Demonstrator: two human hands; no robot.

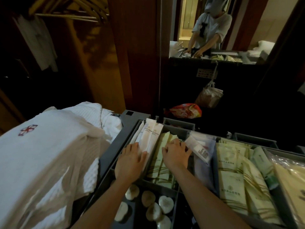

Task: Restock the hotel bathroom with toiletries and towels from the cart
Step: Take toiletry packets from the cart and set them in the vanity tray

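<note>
In the cart tray (107, 156), the left hand (130, 162) lies flat, fingers together, on three long white sachets (150, 134). The right hand (176, 156) bends its fingers into pale green packets (159, 171), and whether it grips any is unclear. Nothing looks lifted out yet, so restocking seems barely begun; at least six round soaps (165, 202) and the bagged towels (49, 154) wait alongside.

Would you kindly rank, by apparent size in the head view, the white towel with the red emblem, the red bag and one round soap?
1. white towel with the red emblem, largest by far, though nearest the camera.
2. red bag.
3. round soap, smallest.
</note>
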